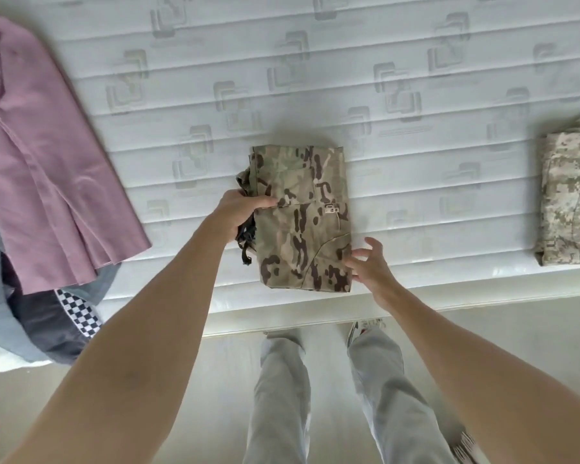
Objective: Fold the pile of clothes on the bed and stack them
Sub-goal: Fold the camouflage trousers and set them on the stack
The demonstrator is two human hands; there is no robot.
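Bright, soft, even daylight with faint shadows; wide-angle bending at edges, slight overall softness.

Both forearms bare to the frame edge, no sleeves, watch or rings visible. Left hand (pixel 240 214) and right hand (pixel 370 266) ungloved. Loose light grey fabric trousers (pixel 282 390) on both legs. Pale sneaker with red and dark marks (pixel 365 326) on the right foot; left foot hidden.
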